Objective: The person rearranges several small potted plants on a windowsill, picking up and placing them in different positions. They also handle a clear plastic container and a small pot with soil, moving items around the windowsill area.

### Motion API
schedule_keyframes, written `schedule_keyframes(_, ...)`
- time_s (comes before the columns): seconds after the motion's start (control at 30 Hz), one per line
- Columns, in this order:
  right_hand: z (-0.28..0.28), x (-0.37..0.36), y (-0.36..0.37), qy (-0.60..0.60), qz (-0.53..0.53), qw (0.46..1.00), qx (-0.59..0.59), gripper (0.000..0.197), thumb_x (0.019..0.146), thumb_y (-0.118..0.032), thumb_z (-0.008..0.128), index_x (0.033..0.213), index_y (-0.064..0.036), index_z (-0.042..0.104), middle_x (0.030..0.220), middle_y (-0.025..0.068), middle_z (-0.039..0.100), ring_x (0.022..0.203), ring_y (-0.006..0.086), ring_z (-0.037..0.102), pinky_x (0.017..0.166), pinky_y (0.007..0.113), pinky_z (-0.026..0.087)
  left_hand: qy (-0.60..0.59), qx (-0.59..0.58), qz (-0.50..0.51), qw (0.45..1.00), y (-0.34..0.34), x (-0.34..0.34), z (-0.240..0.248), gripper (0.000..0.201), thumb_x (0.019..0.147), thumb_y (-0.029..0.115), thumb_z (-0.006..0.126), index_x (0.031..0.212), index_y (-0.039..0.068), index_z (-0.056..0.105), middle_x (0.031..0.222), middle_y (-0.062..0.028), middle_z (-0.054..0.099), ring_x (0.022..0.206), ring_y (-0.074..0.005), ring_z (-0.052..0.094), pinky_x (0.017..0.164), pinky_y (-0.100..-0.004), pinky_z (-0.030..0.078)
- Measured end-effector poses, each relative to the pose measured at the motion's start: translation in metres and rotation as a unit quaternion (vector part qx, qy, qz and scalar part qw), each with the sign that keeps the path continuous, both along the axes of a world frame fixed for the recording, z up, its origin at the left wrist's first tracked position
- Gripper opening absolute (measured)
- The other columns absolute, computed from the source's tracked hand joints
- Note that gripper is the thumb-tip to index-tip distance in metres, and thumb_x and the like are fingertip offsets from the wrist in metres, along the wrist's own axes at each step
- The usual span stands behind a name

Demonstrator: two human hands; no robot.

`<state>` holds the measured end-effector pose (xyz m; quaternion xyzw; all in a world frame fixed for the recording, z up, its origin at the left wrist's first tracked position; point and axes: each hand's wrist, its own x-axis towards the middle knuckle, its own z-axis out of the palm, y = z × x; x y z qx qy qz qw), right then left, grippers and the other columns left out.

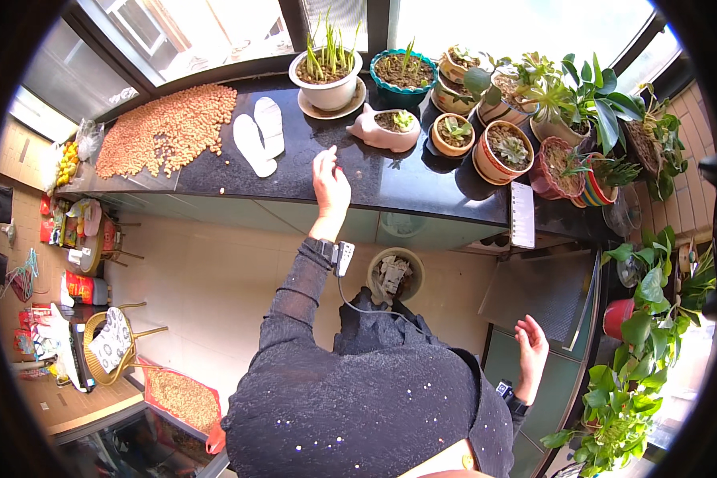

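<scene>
Over the front part of the dark stone counter (295, 177), my left hand (331, 190) reaches forward with its fingers drawn together at the tips. Something small may be between them, but I cannot make it out. Close to it on the right is an animal-shaped planter (385, 131) with a small succulent. A pair of white insoles (252, 150) lies to its left, and a white pot (327, 92) of green shoots stands on a saucer behind it. Low at my right side hangs my right hand (531, 352), its fingers apart and slightly curled, holding nothing.
Peanut-like kernels (163, 127) cover the counter's left end. Several potted plants crowd its right end, near a white card (522, 215) at the edge. Below stands a waste bin (406, 275). A wicker chair (107, 370) and a red bag (183, 398) are at left.
</scene>
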<state>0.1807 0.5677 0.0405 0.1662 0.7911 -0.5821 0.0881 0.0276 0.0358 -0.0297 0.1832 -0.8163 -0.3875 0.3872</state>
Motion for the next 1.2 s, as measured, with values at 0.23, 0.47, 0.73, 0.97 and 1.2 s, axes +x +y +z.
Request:
schedule_keyframes(0.23,-0.001,0.029,0.004,-0.021,-0.031,0.999,0.016,0.04,0.097,-0.002,0.062,0.137,-0.0006,0.057,0.119,0.0108,0.069,0.103,0.0155,0.067,0.089,0.027,0.055,-0.041,-0.041,0.035,0.998,-0.047,-0.021,-0.013,0.069,0.086,-0.006,0.058,0.149,-0.002,0.032,0.145,-0.0275,0.041,0.137,-0.0421,0.041,0.116,-0.045,0.034)
schedule_keyframes(0.47,0.006,0.032,-0.001,-0.033,-0.069,0.997,0.015,0.041,0.097,-0.002,0.063,0.137,-0.0007,0.057,0.119,0.011,0.069,0.102,0.0151,0.067,0.088,0.026,0.055,-0.177,-0.078,0.049,0.98,-0.053,-0.05,-0.028,0.083,0.089,-0.002,0.057,0.158,0.001,0.011,0.156,-0.0244,0.03,0.146,-0.0371,0.033,0.123,-0.0565,0.015)
schedule_keyframes(0.73,0.011,0.038,-0.008,-0.051,-0.102,0.993,0.008,0.041,0.095,0.003,0.061,0.136,0.0009,0.057,0.117,0.0125,0.069,0.101,0.0149,0.067,0.091,0.027,0.054,-0.021,0.073,-0.107,0.991,0.006,-0.035,-0.01,0.083,0.09,-0.004,0.057,0.159,0.005,0.012,0.156,-0.0252,0.031,0.12,-0.0304,0.062,0.122,-0.0463,0.024)
schedule_keyframes(0.97,0.011,0.046,-0.003,-0.048,-0.115,0.992,0.001,0.041,0.095,0.003,0.061,0.136,0.0008,0.058,0.116,0.0122,0.069,0.099,0.0146,0.067,0.092,0.027,0.054,-0.254,-0.355,0.084,0.896,0.02,-0.016,-0.007,0.108,0.082,0.048,0.077,0.162,0.013,0.014,0.163,-0.0195,0.02,0.15,-0.0394,0.024,0.118,-0.057,0.027)
schedule_keyframes(1.2,0.009,0.054,-0.001,-0.05,-0.119,0.992,0.003,0.041,0.094,0.003,0.061,0.135,0.0009,0.058,0.116,0.0116,0.07,0.1,0.0143,0.067,0.092,0.027,0.054,-0.184,-0.317,0.106,0.924,0.003,-0.023,0.005,0.086,0.089,0.015,0.071,0.16,0.013,0.022,0.157,-0.018,0.028,0.147,-0.0383,0.028,0.116,-0.0536,0.031)
